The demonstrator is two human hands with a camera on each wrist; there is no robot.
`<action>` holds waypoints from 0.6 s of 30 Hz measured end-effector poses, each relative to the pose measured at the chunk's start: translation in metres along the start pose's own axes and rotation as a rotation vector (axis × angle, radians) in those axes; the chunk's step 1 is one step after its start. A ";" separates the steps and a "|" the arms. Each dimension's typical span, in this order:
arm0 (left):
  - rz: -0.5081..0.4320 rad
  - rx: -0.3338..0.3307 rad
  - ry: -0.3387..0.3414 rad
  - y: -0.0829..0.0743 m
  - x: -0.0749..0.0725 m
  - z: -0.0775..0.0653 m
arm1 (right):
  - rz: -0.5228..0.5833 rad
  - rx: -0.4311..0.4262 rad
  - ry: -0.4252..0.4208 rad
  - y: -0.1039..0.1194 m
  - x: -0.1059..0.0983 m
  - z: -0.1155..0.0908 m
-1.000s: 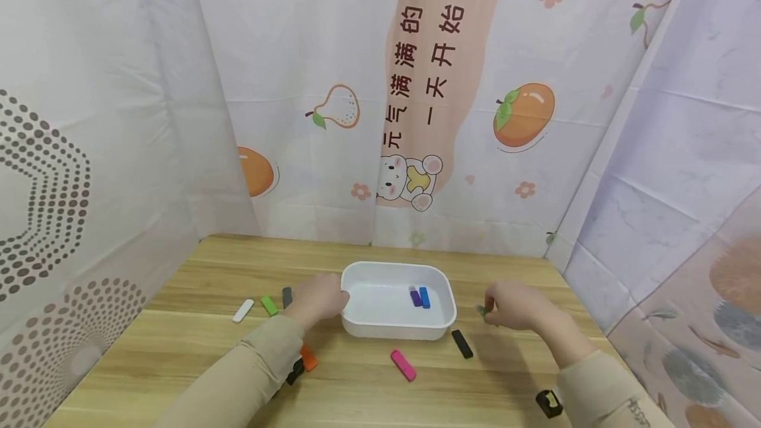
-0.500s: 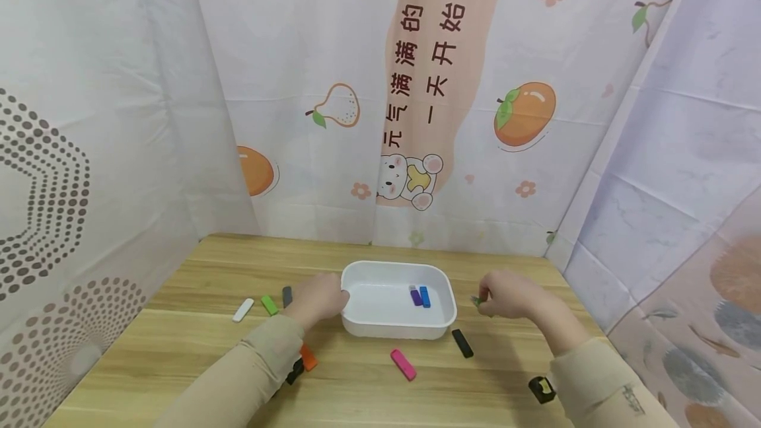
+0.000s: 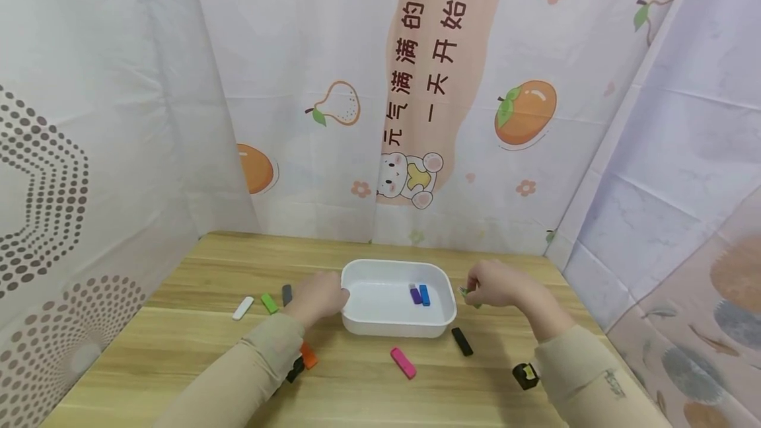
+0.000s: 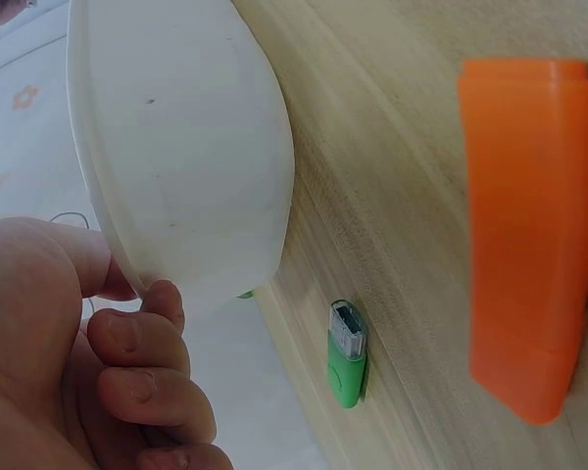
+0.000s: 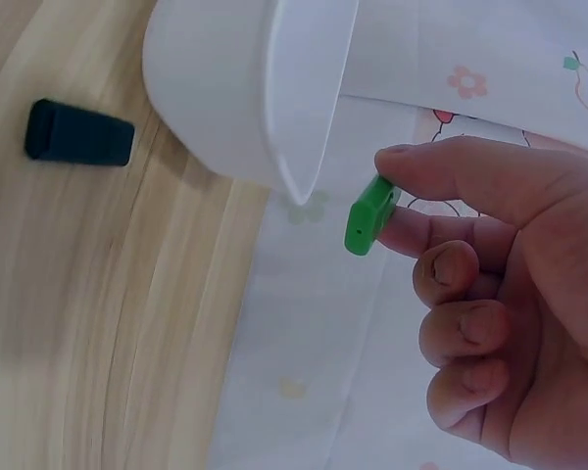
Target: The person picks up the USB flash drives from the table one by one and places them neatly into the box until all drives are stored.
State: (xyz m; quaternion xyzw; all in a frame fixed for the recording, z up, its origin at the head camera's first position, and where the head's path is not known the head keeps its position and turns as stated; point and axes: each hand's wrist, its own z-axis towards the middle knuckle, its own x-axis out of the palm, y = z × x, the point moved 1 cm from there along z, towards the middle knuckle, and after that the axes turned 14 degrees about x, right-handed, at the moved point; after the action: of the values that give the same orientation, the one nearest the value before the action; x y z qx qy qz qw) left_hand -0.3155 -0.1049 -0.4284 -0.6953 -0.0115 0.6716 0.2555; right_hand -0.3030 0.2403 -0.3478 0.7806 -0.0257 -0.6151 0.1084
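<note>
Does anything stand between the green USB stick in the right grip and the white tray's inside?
Only the tray's right rim, with the green USB stick outside it. The black stick lies off that path.

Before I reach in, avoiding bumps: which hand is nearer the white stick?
Left hand: gripping the tray, right of the white stick. Right hand: beyond the tray.
</note>
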 end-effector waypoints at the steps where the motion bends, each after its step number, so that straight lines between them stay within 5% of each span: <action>1: -0.001 0.001 0.001 0.000 0.000 0.000 | 0.001 0.003 0.002 0.002 -0.001 0.001; 18: 0.003 -0.007 0.015 0.001 0.002 0.003 | 0.023 0.073 -0.027 0.025 -0.010 0.016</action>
State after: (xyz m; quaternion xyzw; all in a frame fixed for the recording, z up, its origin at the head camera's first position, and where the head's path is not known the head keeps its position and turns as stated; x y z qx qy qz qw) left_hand -0.3185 -0.1043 -0.4301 -0.7014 -0.0109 0.6667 0.2519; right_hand -0.3190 0.2159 -0.3366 0.7752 -0.0586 -0.6230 0.0865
